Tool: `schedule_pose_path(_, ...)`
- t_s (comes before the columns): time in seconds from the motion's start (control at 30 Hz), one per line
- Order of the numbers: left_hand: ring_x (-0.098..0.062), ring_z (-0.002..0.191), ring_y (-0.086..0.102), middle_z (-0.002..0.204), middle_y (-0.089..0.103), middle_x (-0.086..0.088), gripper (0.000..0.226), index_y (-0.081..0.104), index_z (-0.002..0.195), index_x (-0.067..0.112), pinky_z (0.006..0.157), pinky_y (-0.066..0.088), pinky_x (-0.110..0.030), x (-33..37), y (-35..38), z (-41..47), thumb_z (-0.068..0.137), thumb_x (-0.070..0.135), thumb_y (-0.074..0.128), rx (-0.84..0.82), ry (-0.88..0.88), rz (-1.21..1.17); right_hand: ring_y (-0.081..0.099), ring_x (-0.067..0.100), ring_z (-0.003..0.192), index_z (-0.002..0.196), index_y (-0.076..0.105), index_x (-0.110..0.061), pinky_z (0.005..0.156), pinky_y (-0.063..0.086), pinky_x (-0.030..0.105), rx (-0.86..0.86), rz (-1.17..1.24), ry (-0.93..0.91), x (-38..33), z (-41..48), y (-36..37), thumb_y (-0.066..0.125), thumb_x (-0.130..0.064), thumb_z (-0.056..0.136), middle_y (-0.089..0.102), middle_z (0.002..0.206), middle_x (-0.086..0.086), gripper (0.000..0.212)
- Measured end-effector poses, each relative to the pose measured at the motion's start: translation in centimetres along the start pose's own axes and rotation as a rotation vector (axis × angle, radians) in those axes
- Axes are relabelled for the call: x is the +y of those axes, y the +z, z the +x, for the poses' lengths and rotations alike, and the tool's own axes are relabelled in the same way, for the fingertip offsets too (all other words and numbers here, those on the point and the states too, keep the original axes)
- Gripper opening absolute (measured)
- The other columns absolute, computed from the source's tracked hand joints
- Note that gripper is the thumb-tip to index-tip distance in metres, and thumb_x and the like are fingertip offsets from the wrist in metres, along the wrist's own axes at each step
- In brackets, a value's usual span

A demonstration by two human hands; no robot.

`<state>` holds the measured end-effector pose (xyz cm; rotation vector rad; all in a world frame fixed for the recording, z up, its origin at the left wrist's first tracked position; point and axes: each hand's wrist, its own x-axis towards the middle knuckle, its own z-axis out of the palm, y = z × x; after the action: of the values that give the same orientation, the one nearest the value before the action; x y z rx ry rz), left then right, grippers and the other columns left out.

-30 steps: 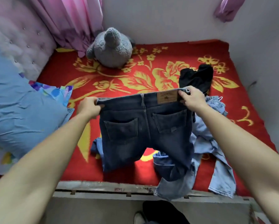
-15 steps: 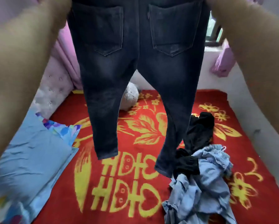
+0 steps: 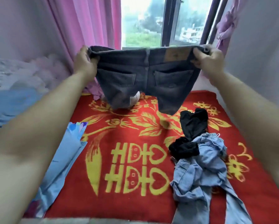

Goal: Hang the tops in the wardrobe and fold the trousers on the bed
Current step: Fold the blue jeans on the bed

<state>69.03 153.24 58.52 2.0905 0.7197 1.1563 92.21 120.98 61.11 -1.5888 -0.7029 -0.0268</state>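
Observation:
I hold dark grey jeans [image 3: 145, 78] up over the far half of the bed, back pockets facing me. My left hand [image 3: 84, 62] grips the left end of the waistband and my right hand [image 3: 208, 59] grips the right end, arms stretched forward. The legs swing away from me and look foreshortened. On the red bedspread [image 3: 132, 136] at the right lie a black garment [image 3: 190, 131] and crumpled light blue jeans [image 3: 205, 172], the black one partly on top of the blue.
A blue pillow [image 3: 61, 156] lies along the bed's left side. A grey plush toy [image 3: 134, 99] peeks out behind the held jeans. Pink curtains [image 3: 90, 28] and a window [image 3: 164, 21] stand beyond the bed; a wall runs along the right.
The jeans went from low over the bed to high in front of my face, and now are thrown forward at arm's length, legs swinging away. Both hands kept their hold on the waistband.

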Motion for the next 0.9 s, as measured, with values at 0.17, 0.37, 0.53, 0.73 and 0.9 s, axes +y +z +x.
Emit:
schedule_pose_path(0.17,-0.041,0.096,0.061,0.105,0.059,-0.022,0.029,0.069,0.102,0.015,0.081,0.050,-0.043,-12.6,0.5,-18.2,0.079,0.003,0.056,-0.375,-0.230,0.494,0.062,0.017,0.084,0.098,0.073,-0.015,0.079,0.050,0.038,-0.236,-0.481,0.259,15.9,-16.6,1.5,0.069,-0.026,0.093,0.069,0.088,0.003,0.013)
schedule_pose_path(0.37,-0.038,0.105,0.060,0.118,0.052,-0.013,0.033,0.071,0.108,0.017,0.088,0.049,-0.043,-22.8,2.8,-38.2,0.085,0.001,0.053,-0.696,-0.449,0.652,0.065,0.036,0.098,0.107,0.078,-0.010,0.075,0.042,0.034,-0.700,-0.894,0.509,28.2,-35.7,1.9,0.074,-0.023,0.089,0.071,0.098,0.020,0.022)
schedule_pose_path(0.53,-0.033,0.090,0.057,0.110,0.050,-0.007,0.033,0.062,0.105,0.018,0.067,0.040,-0.037,-26.3,3.1,-47.3,0.081,-0.001,0.049,-0.850,-0.434,0.761,0.062,0.034,0.103,0.116,0.074,-0.022,0.088,0.049,0.040,-0.816,-1.004,0.548,31.9,-44.6,1.7,0.069,-0.029,0.092,0.060,0.111,0.012,0.025)
schedule_pose_path(0.73,-0.032,0.104,0.050,0.117,0.050,-0.010,0.042,0.052,0.119,0.011,0.062,0.041,-0.042,-31.9,3.6,-55.6,0.080,-0.002,0.061,-1.097,-0.229,0.950,0.063,0.040,0.091,0.112,0.069,-0.017,0.078,0.052,0.045,-0.875,-1.074,0.551,37.4,-52.7,2.1,0.067,-0.028,0.092,0.052,0.115,0.011,0.023)
schedule_pose_path(0.9,-0.035,0.110,0.048,0.119,0.049,-0.013,0.044,0.049,0.124,0.010,0.074,0.048,-0.046,-36.3,6.4,-60.9,0.083,0.011,0.065,-1.277,-0.252,0.990,0.061,0.043,0.090,0.111,0.065,-0.007,0.084,0.051,0.046,-0.998,-1.034,0.660,43.7,-57.4,3.3,0.068,-0.013,0.089,0.046,0.119,0.018,0.024)
